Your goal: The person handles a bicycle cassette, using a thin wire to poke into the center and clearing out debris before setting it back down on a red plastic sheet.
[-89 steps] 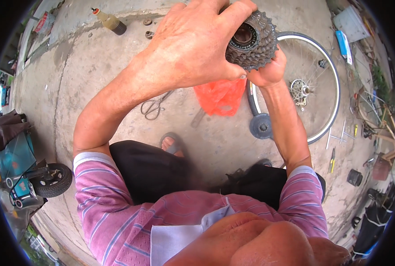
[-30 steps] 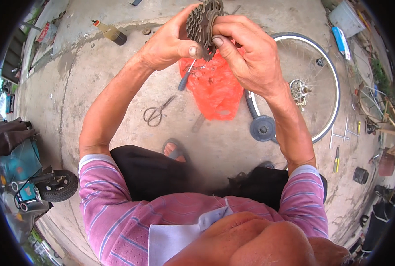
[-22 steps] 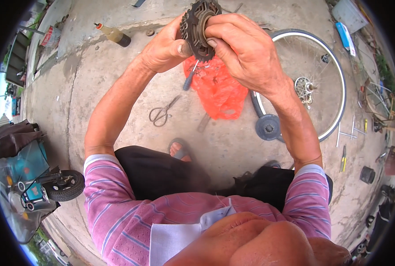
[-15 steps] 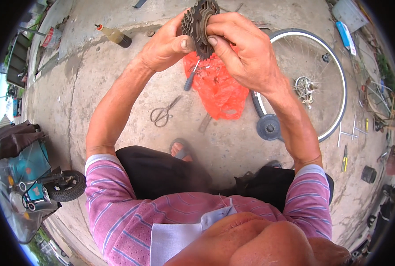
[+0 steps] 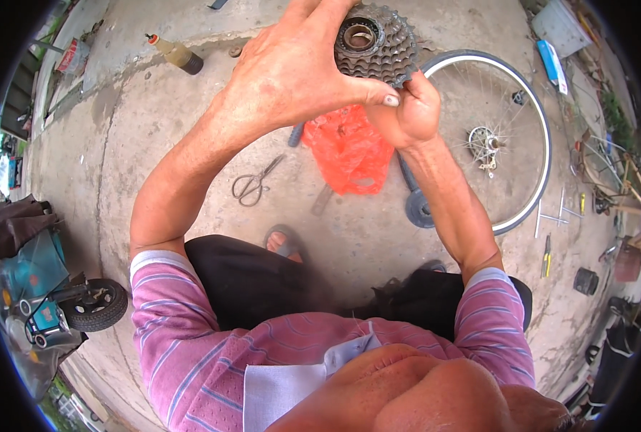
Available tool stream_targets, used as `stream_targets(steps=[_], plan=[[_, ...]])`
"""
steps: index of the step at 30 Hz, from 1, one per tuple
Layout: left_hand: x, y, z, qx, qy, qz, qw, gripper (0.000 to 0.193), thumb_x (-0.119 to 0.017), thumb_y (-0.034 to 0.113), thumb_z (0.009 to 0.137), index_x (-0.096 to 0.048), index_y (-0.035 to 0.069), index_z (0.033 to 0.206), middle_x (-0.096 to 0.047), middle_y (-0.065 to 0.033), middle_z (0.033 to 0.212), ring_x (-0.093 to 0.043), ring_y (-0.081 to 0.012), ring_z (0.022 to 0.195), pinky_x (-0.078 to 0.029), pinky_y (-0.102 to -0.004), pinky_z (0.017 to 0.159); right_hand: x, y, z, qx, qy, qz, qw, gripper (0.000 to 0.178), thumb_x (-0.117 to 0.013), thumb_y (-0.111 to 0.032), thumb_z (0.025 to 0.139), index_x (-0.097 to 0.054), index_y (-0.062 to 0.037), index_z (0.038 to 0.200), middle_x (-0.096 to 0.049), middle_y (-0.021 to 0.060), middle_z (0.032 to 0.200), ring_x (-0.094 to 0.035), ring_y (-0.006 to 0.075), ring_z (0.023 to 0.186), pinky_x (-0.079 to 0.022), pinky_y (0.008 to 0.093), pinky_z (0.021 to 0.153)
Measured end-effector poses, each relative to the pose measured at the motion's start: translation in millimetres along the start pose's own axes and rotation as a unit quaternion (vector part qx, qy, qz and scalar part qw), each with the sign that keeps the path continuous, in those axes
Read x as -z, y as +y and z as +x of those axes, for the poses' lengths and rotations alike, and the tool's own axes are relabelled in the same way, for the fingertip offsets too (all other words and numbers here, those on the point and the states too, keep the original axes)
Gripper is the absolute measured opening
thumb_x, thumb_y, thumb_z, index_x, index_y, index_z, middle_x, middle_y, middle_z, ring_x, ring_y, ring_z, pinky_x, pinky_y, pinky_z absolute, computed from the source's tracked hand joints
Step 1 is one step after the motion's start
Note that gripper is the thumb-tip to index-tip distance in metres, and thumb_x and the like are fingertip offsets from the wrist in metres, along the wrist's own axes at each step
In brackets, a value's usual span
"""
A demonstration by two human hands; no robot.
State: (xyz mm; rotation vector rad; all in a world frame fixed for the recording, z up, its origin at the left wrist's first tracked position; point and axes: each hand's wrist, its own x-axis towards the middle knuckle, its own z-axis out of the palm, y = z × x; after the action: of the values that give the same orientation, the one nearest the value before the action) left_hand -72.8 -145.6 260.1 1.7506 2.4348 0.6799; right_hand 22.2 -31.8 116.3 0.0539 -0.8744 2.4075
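A multi-speed bicycle freewheel (image 5: 387, 49), dark and greasy with stepped toothed rings, is held up at the top of the view. Its round central bore faces me. My left hand (image 5: 284, 75) spans its left side, the thumb stretched along the lower edge and the fingers reaching over the top, their tips partly out of view. From below and behind, my right hand (image 5: 410, 111) grips the lower right edge; its thumb shows and most of its fingers are hidden. Beneath the hands, an orange-red plastic bag (image 5: 353, 155) lies on the concrete.
Scissors (image 5: 256, 181) and a flat metal strip (image 5: 323, 200) lie on the ground before my feet. A spoked wheel (image 5: 544, 144) lies at right, with a dark round disc (image 5: 421, 207) beside it. An oil bottle (image 5: 175, 53) is at upper left, pliers (image 5: 546, 255) at right.
The freewheel has turned from nearly edge-on to show its face and shifted right. My left hand has swung across its left side; my right hand has dropped below it.
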Motion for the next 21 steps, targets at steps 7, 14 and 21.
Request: stream_targets(steps=[7, 14, 21], plan=[[-12, -15, 7, -0.074, -0.004, -0.041, 0.996, 0.083, -0.083, 0.036, 0.069, -0.045, 0.006, 0.136, -0.056, -0.0240, 0.122, -0.062, -0.0423, 0.106, -0.053, -0.0479, 0.089, 26, -5, 2, -0.018, -0.117, 0.241, 0.963, 0.053, -0.031, -0.028, 0.100, -0.046, 0.0038, 0.139, -0.055, 0.0202, 0.138, -0.054, 0.0356, 0.127, -0.042, 0.0522, 0.110], [-32, -25, 7, -0.088, 0.031, 0.009, 0.996, 0.084, -0.085, 0.034, 0.066, -0.048, 0.007, 0.136, -0.057, -0.0210, 0.120, -0.062, -0.0400, 0.105, -0.053, -0.0468, 0.087, 33, -8, 0, -0.030, -0.091, 0.230, 0.969, 0.054, -0.031, -0.031, 0.100, -0.045, 0.0016, 0.140, -0.054, 0.0200, 0.139, -0.053, 0.0373, 0.128, -0.042, 0.0553, 0.110], [-37, -26, 3, -0.159, 0.085, -0.003, 0.984, 0.092, -0.089, 0.033, 0.061, -0.048, 0.002, 0.137, -0.055, -0.0211, 0.122, -0.060, -0.0385, 0.106, -0.052, -0.0446, 0.089, 36, -12, -2, -0.039, -0.092, 0.239, 0.966, 0.057, -0.032, -0.035, 0.100, -0.043, -0.0010, 0.144, -0.051, 0.0182, 0.143, -0.050, 0.0346, 0.132, -0.039, 0.0529, 0.113]])
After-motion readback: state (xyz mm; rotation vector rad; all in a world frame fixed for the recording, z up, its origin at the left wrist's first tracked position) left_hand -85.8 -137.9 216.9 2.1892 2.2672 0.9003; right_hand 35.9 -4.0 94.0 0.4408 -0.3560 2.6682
